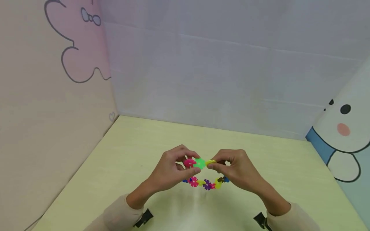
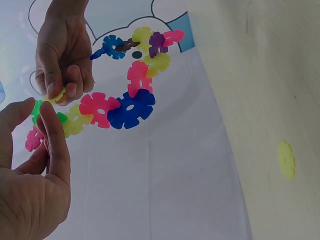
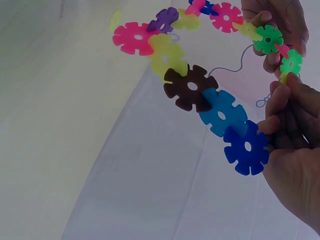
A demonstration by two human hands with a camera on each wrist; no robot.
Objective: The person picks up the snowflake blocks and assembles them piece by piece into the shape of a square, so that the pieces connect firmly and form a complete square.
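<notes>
A curved chain of interlocking slotted plastic discs (image 3: 190, 88) in several colours hangs between the two hands above the table. My left hand (image 1: 173, 168) pinches the chain near one end, thumb and fingers around a green disc (image 1: 199, 163) beside a pink disc (image 1: 189, 163). In my right hand (image 1: 241, 170), thumb and forefinger pinch a yellow disc (image 1: 211, 162) right at the green disc's edge; the fingers partly cover it. The chain's other end, a dark blue disc (image 3: 247, 146), hangs beside the right hand in the right wrist view.
One loose yellow disc (image 2: 286, 159) lies on the pale tabletop (image 1: 138, 141). A whitish sheet (image 1: 216, 73) rises behind the table, and panels with cartoon drawings (image 1: 341, 128) flank it. Dark straps (image 1: 144, 218) show by both sleeves.
</notes>
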